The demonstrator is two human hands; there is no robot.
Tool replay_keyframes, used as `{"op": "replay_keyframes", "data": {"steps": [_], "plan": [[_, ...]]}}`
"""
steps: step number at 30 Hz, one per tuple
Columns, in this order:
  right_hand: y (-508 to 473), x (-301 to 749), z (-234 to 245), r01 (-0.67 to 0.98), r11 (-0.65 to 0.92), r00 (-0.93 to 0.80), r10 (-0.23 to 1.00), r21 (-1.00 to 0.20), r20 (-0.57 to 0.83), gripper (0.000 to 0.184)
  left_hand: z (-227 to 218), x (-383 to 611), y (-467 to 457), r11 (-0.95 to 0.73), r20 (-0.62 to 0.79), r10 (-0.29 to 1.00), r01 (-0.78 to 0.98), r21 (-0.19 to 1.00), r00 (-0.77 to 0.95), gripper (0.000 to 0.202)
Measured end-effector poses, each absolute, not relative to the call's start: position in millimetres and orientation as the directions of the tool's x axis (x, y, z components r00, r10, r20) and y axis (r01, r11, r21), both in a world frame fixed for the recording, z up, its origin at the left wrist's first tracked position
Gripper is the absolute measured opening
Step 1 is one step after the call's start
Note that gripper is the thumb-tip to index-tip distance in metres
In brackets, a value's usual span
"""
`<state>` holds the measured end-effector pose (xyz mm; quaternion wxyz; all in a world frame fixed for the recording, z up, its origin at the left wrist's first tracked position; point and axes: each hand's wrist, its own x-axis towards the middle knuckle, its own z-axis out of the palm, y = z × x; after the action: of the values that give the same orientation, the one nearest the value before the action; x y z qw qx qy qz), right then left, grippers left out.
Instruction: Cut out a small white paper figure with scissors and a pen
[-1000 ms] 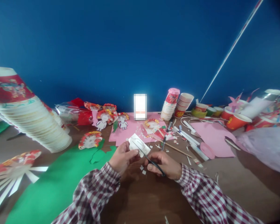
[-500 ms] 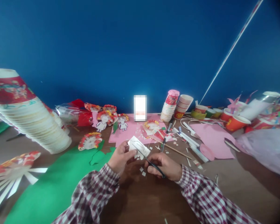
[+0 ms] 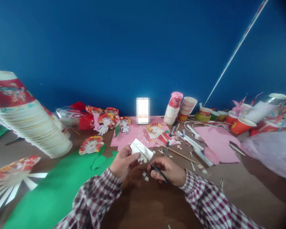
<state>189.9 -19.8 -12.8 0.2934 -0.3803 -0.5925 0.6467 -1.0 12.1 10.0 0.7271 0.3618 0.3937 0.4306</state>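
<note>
Between thumb and fingers, my left hand (image 3: pixel 123 162) pinches the left edge of a small white piece of paper (image 3: pixel 136 145) with dark drawn lines on it. My right hand (image 3: pixel 168 170) is closed around the black handles of a pair of scissors (image 3: pixel 160 174). The blades point up and left and lie across the paper. Whether they are parted is too small to make out. Small white paper scraps (image 3: pixel 146 176) lie on the brown table just below the paper.
Green paper (image 3: pixel 50 187) spreads at the left near a tall stack of paper cups (image 3: pixel 41 127). Pink sheets (image 3: pixel 131 136) with paper cut-out figures (image 3: pixel 125 126) lie ahead. A wooden stick (image 3: pixel 181 152), more cups (image 3: pixel 173 109) and a plastic bag (image 3: pixel 271 152) are to the right.
Both hands stay in nearly the same place, still holding the paper and the scissors. The scissor blades have shifted slightly over the paper.
</note>
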Motion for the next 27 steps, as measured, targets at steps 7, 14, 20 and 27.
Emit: {"op": "replay_keyframes", "data": {"steps": [7,14,20,27], "plan": [[-18.7,190.5,-7.6,0.021,-0.153,-0.579,0.804,-0.988,-0.136,0.044,6.8,-1.8,11.5,0.407,-0.288,0.895,-0.36,0.839,0.342,0.031],[-19.2,191.5,-8.5,0.058,-0.206,-0.581,0.788,-0.977,-0.201,0.05,6.7,0.1,12.7,0.414,-0.296,0.896,-0.382,0.827,0.33,0.032],[-20.4,190.2,-9.5,0.084,-0.173,-0.563,0.804,-0.981,-0.19,0.048,7.5,1.0,11.3,0.398,-0.28,0.902,-0.38,0.835,0.328,0.033],[-21.7,187.4,-9.2,0.047,-0.137,-0.54,0.83,-0.989,-0.14,0.045,5.6,1.7,10.5,0.385,-0.254,0.905,-0.404,0.83,0.341,0.032]]}}
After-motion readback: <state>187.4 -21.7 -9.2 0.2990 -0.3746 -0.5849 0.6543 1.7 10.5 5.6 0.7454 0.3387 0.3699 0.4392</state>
